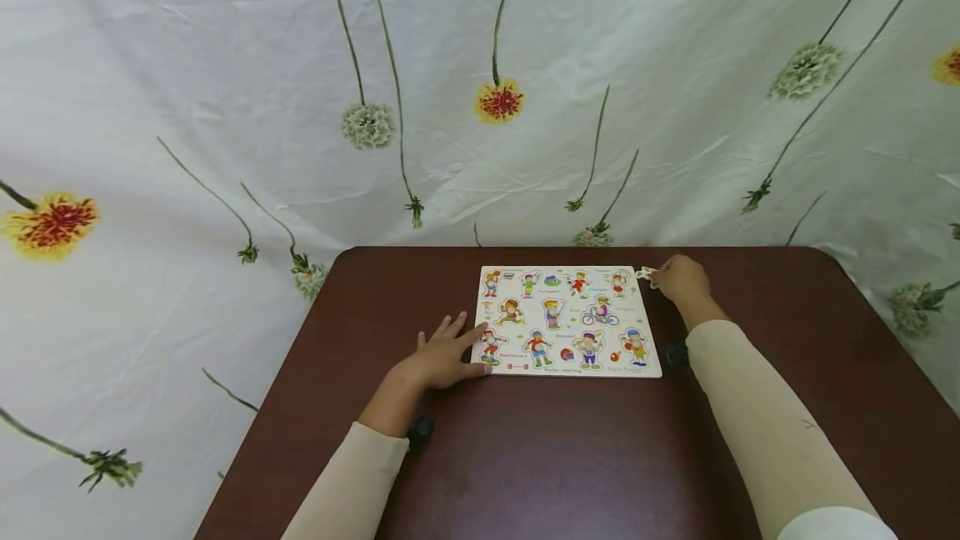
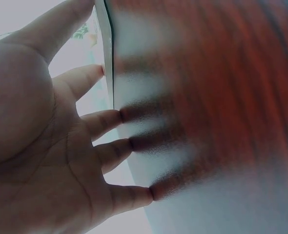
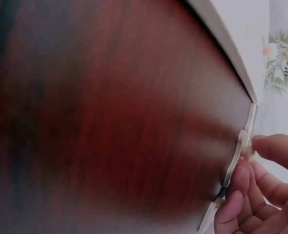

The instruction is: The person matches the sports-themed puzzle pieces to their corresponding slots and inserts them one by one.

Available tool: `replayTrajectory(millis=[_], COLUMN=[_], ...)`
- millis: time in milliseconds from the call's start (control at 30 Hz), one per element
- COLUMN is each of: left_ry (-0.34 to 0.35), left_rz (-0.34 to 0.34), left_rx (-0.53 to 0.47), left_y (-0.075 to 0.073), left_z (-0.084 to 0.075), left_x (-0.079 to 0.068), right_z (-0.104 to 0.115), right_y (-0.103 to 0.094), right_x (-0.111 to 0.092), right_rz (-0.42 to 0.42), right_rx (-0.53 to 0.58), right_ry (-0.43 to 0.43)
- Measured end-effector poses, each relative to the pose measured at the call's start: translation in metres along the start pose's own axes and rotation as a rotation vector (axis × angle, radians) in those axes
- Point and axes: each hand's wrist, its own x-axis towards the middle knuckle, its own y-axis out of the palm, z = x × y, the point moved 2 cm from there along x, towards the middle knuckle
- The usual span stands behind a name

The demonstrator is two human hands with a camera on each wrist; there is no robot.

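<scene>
A white wooden puzzle board (image 1: 573,340) with colourful sports figures lies on the table. My left hand (image 1: 441,357) has its fingers spread, with the thumb and forefinger touching the board's left edge. In the left wrist view, the other fingertips of the left hand (image 2: 51,126) rest on the tabletop. Just off the board's far right corner, my right hand (image 1: 684,283) pinches a small puzzle piece (image 1: 647,275). The right wrist view shows the fingers of the right hand (image 3: 266,185) at a small knob (image 3: 248,152) on a thin piece (image 3: 234,160); its picture side is hidden.
The dark reddish-brown table (image 1: 577,448) has its far edge against a white cloth (image 1: 450,173) printed with flowers. Further thin pieces show beside the held one in the right wrist view, one nearer (image 3: 208,217) and one by the board's corner (image 3: 251,119).
</scene>
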Motion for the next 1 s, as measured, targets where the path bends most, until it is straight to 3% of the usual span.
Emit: replayTrajectory(millis=[233, 600, 1000], left_ry=[-0.001, -0.001, -0.010], left_rz=[0.000, 0.003, 0.007], left_rx=[0.008, -0.002, -0.003], left_y=[0.001, -0.002, -0.001], left_z=[-0.001, -0.003, -0.004], left_x=[0.001, 0.000, 0.000], right_z=[-0.003, 0.001, 0.039], right_y=[0.003, -0.002, 0.009], right_x=[0.004, 0.003, -0.008], right_rz=[-0.008, -0.025, -0.009], right_rx=[-0.051, 0.058, 0.137], right_ry=[-0.032, -0.060, -0.212])
